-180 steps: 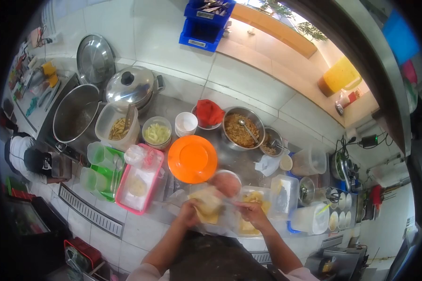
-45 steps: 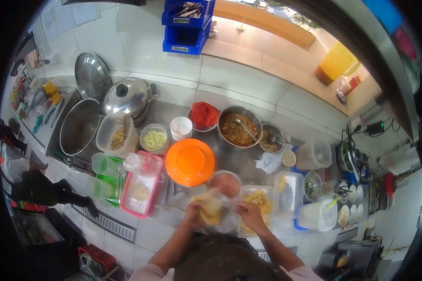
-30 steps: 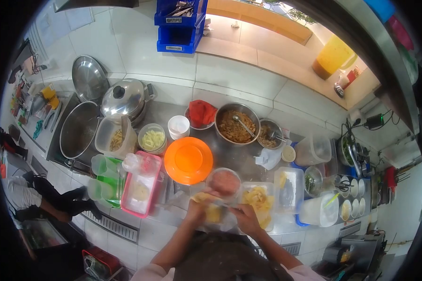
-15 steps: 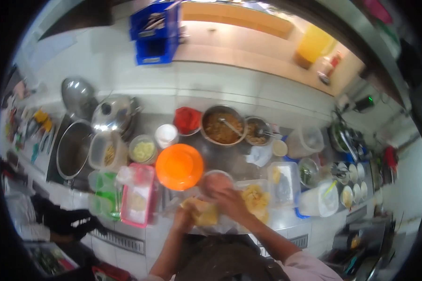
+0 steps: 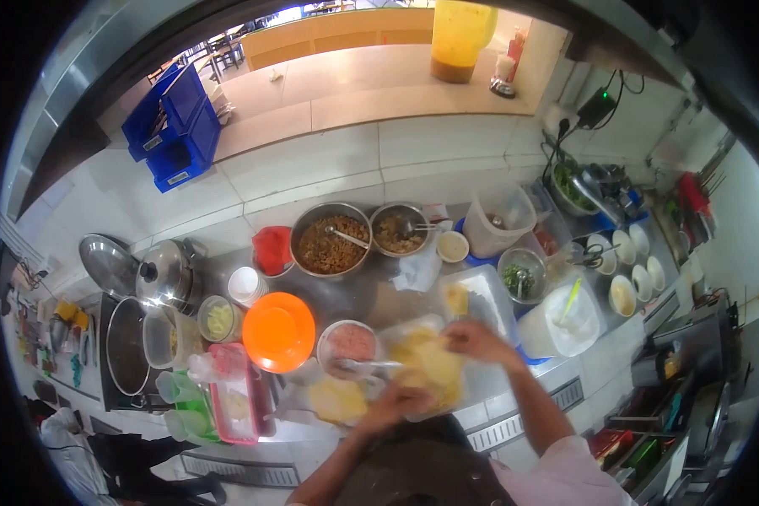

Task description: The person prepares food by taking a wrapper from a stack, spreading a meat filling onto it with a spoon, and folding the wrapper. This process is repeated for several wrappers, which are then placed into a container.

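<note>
A plastic tray (image 5: 419,323) holds thin yellow wrappers (image 5: 434,361) in front of me. At its far right edge, my right hand (image 5: 479,343) has its fingers closed on the edge of a wrapper. My left hand (image 5: 401,405) is at the tray's near left corner, fingers curled; what they hold is blurred. To the left, more yellow wrappers (image 5: 337,398) lie on a clear plastic sheet. Behind them stands a bowl of pink minced meat (image 5: 350,341), with a flat metal spreader (image 5: 367,364) lying across its near side.
Orange plates (image 5: 278,331) are stacked left of the meat. Two metal bowls of cooked brown filling (image 5: 331,240) stand at the back. A pink tray (image 5: 234,405) is at the left; a white tray (image 5: 485,295) and a white tub (image 5: 565,320) are at the right.
My right hand has left the meat bowl and moved right to the wrapper tray. My left hand has let go of the wrapper it held and moved right. The view has shifted.
</note>
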Available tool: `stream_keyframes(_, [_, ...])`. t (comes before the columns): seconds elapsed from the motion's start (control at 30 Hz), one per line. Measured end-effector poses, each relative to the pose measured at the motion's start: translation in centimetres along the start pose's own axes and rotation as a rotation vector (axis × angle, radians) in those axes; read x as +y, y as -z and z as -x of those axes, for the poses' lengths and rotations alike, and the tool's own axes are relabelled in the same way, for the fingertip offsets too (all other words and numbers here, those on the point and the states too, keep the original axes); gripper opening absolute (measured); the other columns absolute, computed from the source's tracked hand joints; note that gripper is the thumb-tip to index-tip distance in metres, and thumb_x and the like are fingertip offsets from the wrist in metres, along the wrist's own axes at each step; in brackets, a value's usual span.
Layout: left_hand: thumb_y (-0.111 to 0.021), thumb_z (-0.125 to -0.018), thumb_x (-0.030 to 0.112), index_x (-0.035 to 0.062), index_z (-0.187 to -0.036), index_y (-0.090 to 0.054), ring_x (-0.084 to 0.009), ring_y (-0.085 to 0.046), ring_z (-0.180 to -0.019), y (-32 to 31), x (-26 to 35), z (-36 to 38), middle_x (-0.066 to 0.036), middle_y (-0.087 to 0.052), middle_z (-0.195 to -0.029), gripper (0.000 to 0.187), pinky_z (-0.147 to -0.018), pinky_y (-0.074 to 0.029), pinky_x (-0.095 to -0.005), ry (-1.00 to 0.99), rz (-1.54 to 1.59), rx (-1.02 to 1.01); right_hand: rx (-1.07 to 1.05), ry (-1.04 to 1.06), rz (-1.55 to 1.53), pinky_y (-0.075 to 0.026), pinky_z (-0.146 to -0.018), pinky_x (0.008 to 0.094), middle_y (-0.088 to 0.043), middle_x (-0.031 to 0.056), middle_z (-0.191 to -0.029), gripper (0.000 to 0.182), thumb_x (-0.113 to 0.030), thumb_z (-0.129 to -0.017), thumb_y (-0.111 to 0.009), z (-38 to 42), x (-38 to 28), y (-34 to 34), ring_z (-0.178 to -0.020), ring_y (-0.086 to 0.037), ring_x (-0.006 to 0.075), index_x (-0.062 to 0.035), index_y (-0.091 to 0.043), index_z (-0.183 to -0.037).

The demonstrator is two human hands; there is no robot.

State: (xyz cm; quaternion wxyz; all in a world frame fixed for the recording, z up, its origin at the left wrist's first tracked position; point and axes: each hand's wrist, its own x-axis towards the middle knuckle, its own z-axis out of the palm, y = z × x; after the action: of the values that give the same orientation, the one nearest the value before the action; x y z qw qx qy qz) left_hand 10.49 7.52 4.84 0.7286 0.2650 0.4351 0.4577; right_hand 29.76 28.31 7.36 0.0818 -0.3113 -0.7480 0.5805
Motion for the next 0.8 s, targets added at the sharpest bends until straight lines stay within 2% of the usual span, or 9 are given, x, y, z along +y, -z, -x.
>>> stream_keyframes(0.1, [-0.063,-0.096,0.009,0.0026,-0.145,-0.039,-0.0232,-0.062,-0.115,-0.6,-0.5,-0.5,-0.016,-0.064,-0.122,0.054,-0.099,-0.049,-0.0339,0.179,-0.179,-0.148,-0.104,-0.055,0.133,-0.051,-0.082,0.0324,-0.071,0.0093,-0.096,0.024,-0.01,-0.088,-0.068,-2.6,3.7,5.2,-0.09,-0.066,0.0174,-0.0024,-0.067,-0.111])
stream_keyframes(0.23, [-0.062,-0.098,0.014,0.0029,-0.142,-0.044,-0.0222,-0.063,-0.113,1.0,-3.2,1.1,-0.015,-0.065,-0.119,0.049,-0.097,-0.049,-0.0335,0.097,-0.157,-0.021,-0.173,-0.013,0.473,-0.051,-0.083,0.0356,-0.07,0.0138,-0.097,0.023,-0.011,-0.087,-0.067,-4.2,4.9,7.7,-0.09,-0.066,0.025,-0.0025,-0.068,-0.109])
stream_keyframes(0.33, [-0.061,-0.099,0.016,0.0013,-0.14,-0.046,-0.0199,-0.065,-0.107,2.6,-2.5,3.6,-0.013,-0.067,-0.113,0.046,-0.092,-0.051,-0.0315,0.065,-0.047,0.113,-0.324,-0.035,0.416,-0.051,-0.082,0.037,-0.069,0.0152,-0.096,0.024,-0.013,-0.087,-0.067,-4.5,0.3,5.6,-0.09,-0.066,0.0265,-0.0026,-0.067,-0.109])
stream_keyframes(0.4, [-0.059,-0.098,0.014,-0.0003,-0.135,-0.05,-0.0184,-0.065,-0.101,4.7,-2.8,5.9,-0.011,-0.068,-0.107,0.041,-0.09,-0.052,-0.0301,0.068,0.039,0.36,-0.559,-0.097,0.261,-0.05,-0.081,0.0375,-0.069,0.0145,-0.096,0.025,-0.015,-0.088,-0.068,-4.4,-2.5,3.4,-0.089,-0.066,0.0253,-0.0028,-0.066,-0.11])
stream_keyframes(0.53, [-0.06,-0.095,0.011,-0.0007,-0.13,-0.054,-0.0178,-0.066,-0.094,9.3,-5.8,10.3,-0.01,-0.069,-0.102,0.038,-0.086,-0.052,-0.0304,-0.077,-0.025,0.678,-0.696,-0.011,0.315,-0.051,-0.08,0.0384,-0.07,0.0136,-0.096,0.025,-0.015,-0.088,-0.068,-4.6,-3.1,-2.0,-0.09,-0.066,0.0281,-0.0026,-0.066,-0.11])
stream_keyframes(0.63, [-0.063,-0.09,0.012,-0.0022,-0.122,-0.058,-0.0189,-0.066,-0.089,11.5,-7.5,11.1,-0.01,-0.07,-0.097,0.035,-0.079,-0.053,-0.0312,-0.158,-0.143,0.948,-0.198,0.036,1.141,-0.051,-0.082,0.0437,-0.07,0.0163,-0.098,0.024,-0.019,-0.088,-0.064,-3.8,-4.5,-7.0,-0.094,-0.066,0.0354,-0.0046,-0.068,-0.106])
stream_keyframes(0.7, [-0.07,-0.085,0.018,-0.0057,-0.113,-0.063,-0.0246,-0.068,-0.089,12.5,-8.7,10.4,-0.013,-0.071,-0.094,0.037,-0.075,-0.054,-0.0349,-0.165,-0.603,1.194,-0.453,0.133,0.647,-0.052,-0.081,0.0466,-0.068,0.0204,-0.095,0.021,-0.02,-0.088,-0.061,-4.6,-5.2,-9.5,-0.091,-0.066,0.0383,-0.0039,-0.069,-0.098])
stream_keyframes(0.73, [-0.07,-0.085,0.018,-0.0057,-0.113,-0.063,-0.0246,-0.068,-0.089,13.0,-8.7,9.9,-0.013,-0.071,-0.094,0.037,-0.075,-0.054,-0.0349,-0.172,-0.59,1.199,-0.56,0.147,0.355,-0.052,-0.08,0.0478,-0.068,0.0219,-0.095,0.021,-0.021,-0.088,-0.061,-4.5,-5.5,-11.4,-0.09,-0.066,0.0397,-0.0027,-0.069,-0.095])
stream_keyframes(0.8, [-0.074,-0.08,0.023,-0.0067,-0.106,-0.066,-0.0312,-0.068,-0.098,13.9,-8.2,8.6,-0.019,-0.071,-0.095,0.04,-0.078,-0.055,-0.0384,-0.023,-0.914,1.114,-0.761,-0.079,0.542,-0.053,-0.08,0.0485,-0.067,0.0257,-0.097,0.03,-0.024,-0.088,-0.064,-5.8,-4.5,-16.3,-0.09,-0.066,0.0426,0.0008,-0.066,-0.104])
